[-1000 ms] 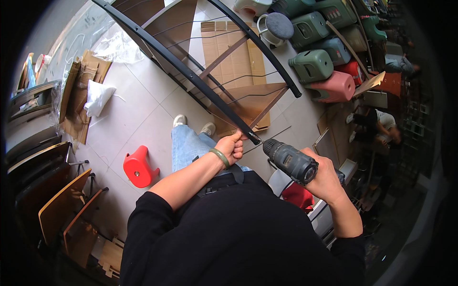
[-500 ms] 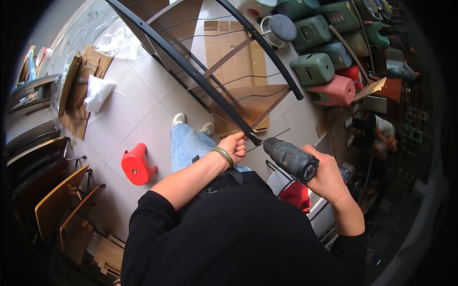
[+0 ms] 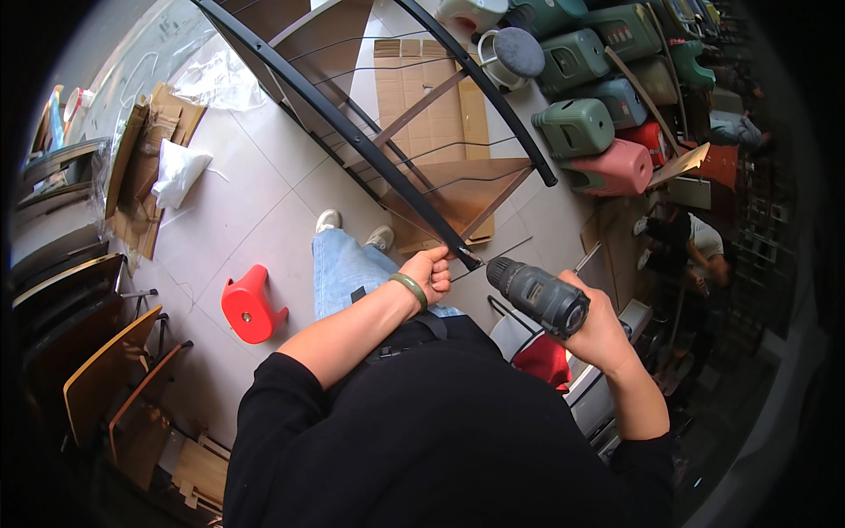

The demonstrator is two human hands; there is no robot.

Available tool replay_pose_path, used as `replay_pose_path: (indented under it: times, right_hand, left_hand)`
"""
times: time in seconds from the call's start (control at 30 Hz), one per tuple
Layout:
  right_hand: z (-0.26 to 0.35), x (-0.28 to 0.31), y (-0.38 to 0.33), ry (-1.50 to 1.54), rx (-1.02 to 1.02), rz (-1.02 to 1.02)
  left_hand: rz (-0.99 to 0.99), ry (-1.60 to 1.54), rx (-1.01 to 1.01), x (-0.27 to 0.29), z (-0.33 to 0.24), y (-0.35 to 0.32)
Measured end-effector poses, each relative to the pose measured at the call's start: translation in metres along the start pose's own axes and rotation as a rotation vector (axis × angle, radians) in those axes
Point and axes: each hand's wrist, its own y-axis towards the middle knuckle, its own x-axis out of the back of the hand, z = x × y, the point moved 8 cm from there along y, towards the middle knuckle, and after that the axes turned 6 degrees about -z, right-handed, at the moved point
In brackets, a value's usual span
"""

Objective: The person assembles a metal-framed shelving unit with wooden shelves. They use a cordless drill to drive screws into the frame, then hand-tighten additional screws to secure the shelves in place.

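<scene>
Left hand just right of centre, fist closed around the near end of a long black curved metal bar. The bar runs from the hand up toward 11 o'clock and out past the top edge. Green bangle on that wrist.

Right hand at 3 o'clock of the left, fingers wrapped round the grip of a dark power drill. Drill nose points toward 9 o'clock, at the bar end; its tip sits just beside the left fist. Whether the bit touches the metal cannot be told.

A second black bar arcs at 1 o'clock, thin wires strung between the two, brown wooden panels under them. Flat cardboard beneath, on the tile floor.

Jeans leg and pale shoes at 11 o'clock of the left hand. Small red stool at 9 o'clock. Stacked wooden chairs at far 8 o'clock. Green and pink plastic cans at 2 o'clock. Another person sits at 3 o'clock, well apart.
</scene>
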Motion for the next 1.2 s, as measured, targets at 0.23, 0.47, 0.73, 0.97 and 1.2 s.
replay_pose_path:
  times: [0.23,0.47,0.73,0.97,1.2]
  right_hand:
    - [0.003,-0.002,-0.005,-0.067,-0.018,-0.01]
    - [0.0,-0.004,-0.003,-0.143,-0.056,0.023]
    - [0.006,-0.003,0.001,-0.139,-0.017,-0.013]
    - [0.01,-0.004,0.007,-0.16,-0.026,-0.006]
    - [0.013,-0.002,0.013,-0.211,-0.047,0.019]
  left_hand:
    - [0.035,0.023,0.001,-0.002,0.0,0.002]
    - [0.025,0.033,0.0,0.001,0.001,0.005]
    - [0.019,0.024,-0.002,0.001,0.0,0.008]
    - [0.027,0.017,-0.006,0.002,-0.001,0.011]
    - [0.014,0.035,-0.001,0.001,-0.003,0.008]
